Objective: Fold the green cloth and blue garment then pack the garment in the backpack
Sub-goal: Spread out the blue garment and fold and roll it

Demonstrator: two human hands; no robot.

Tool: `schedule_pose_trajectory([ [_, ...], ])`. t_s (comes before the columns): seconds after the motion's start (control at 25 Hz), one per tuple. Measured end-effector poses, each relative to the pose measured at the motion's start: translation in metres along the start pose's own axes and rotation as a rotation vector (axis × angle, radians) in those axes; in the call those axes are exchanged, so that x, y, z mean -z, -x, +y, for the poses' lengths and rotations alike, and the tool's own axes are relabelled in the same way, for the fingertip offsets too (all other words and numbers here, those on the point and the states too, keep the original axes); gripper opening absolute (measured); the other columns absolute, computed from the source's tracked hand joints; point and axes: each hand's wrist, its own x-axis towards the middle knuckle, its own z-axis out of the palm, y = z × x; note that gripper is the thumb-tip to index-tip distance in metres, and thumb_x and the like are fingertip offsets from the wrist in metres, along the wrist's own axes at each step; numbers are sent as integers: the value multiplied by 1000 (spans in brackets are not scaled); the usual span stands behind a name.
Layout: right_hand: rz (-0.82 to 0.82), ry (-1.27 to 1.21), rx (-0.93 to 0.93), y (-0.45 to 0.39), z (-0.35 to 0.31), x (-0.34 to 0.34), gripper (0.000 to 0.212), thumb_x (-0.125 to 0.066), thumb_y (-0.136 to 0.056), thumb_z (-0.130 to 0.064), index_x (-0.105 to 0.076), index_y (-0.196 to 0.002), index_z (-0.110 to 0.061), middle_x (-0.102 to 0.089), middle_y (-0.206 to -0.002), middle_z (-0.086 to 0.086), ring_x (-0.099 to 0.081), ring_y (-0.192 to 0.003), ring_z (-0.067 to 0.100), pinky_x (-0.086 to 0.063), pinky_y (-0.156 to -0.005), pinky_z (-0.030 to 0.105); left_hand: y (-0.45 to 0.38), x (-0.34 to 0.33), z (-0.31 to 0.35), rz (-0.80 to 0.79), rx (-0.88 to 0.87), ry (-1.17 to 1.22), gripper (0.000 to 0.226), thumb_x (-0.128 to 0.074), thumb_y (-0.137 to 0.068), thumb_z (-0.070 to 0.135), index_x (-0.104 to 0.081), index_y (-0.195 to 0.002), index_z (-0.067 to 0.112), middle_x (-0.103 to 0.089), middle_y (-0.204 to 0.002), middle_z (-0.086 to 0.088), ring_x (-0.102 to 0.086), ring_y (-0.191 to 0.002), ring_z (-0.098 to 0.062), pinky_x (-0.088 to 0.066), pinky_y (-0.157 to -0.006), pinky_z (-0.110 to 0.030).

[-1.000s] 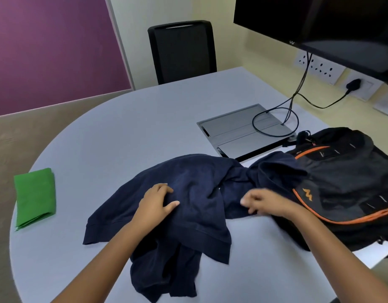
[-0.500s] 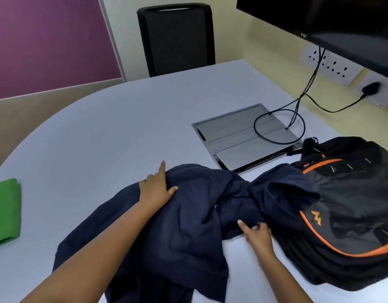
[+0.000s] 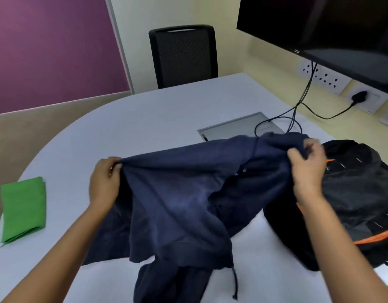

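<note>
A second ago both hands lay flat on the garment (image 3: 177,200), which was spread crumpled on the table (image 3: 158,119); now it is lifted by its top edge, so the fold proper looks about to begin, with packing still ahead. The left hand (image 3: 104,182) is closed, pinching one corner of that edge; the right hand (image 3: 308,169) is closed on the bunched cloth at the other end, slightly blurred. Between them the edge runs taut, and below it the fabric hangs in soft, heavy folds, a matte knit with a ribbed hem and a thin cord dangling. The backpack (image 3: 359,193), dark with orange piping and slumped, lies just beyond the right hand. The cloth (image 3: 23,208), already a neat green rectangle, sits well left of the left hand.
</note>
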Motion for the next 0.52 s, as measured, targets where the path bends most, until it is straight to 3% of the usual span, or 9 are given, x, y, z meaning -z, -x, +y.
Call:
schedule_pose_trajectory([
  [0.12, -38, 17, 234, -20, -69, 17, 30, -55, -68, -4, -43, -73, -31, -47, -69, -21, -39, -67, -4, -34, -65, 13, 30, 42, 2, 28, -48, 0, 18, -47, -94, 8, -61, -100, 17, -56, -96, 0, -49, -88, -16, -38, -81, -31],
  [0.2, -150, -41, 266, -11, -89, 16, 32, -58, -70, -2, -46, -76, -32, -50, -70, -21, -42, -69, -1, -35, -67, 16, 43, 50, -16, -88, 46, -54, 14, -46, -94, 8, -57, -94, 17, -59, -93, -3, -49, -84, -19, -36, -77, -31],
  [0.28, -336, -60, 143, 14, -85, 3, 33, -67, -75, -2, -50, -79, -30, -55, -75, -18, -48, -70, -3, -38, -70, 15, 52, 48, -28, -294, 234, -229, 8, -47, -92, 11, -51, -92, 18, -64, -99, -14, -53, -83, -28, -40, -75, -35],
  [0.36, -458, 14, -34, 50, -65, -17, 31, -72, -77, -3, -52, -79, -27, -59, -82, -8, -53, -69, -11, -40, -72, 10, 73, 35, -10, -412, 303, -283, 14, -49, -84, 17, -50, -94, 27, -65, -99, -7, -59, -88, -30, -46, -74, -37],
  [0.44, -546, 92, -115, 79, -51, -31, 23, -72, -78, -8, -57, -82, -24, -62, -89, -3, -55, -75, -12, -41, -73, 5, 102, 8, 32, -387, 33, -197, 31, -56, -79, 26, -54, -110, 32, -64, -111, 2, -59, -105, -23, -48, -82, -37],
  [0.52, -755, 174, -64, 95, -53, -39, 22, -71, -79, -11, -60, -95, -22, -64, -99, -8, -58, -93, -2, -44, -89, 14, 123, -14, 85, -335, -316, -124, 61, -66, -79, 33, -44, -134, 18, -49, -138, -3, -45, -127, -22, -40, -102, -40],
])
